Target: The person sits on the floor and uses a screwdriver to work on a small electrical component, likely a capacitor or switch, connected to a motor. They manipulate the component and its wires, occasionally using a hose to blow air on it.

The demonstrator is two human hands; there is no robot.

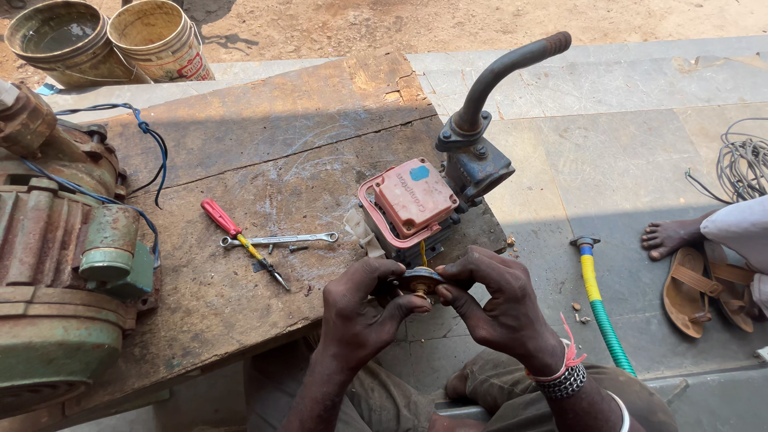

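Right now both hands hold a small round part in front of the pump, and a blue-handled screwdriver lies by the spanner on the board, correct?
Not quite: the head view shows the screwdriver has a red handle, not blue. The rest holds.

Your right wrist [560, 372] wears a red thread, a dark beaded band and a white bangle; your left hand [360, 308] and forearm are bare.

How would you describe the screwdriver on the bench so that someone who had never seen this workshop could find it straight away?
Start at the worn wooden bench, between the rusty green motor on its left and the small pump with the red cover. The screwdriver lies on the boards there, crossing a silver spanner. Its red handle and yellowish shaft set it apart from that all-metal spanner.
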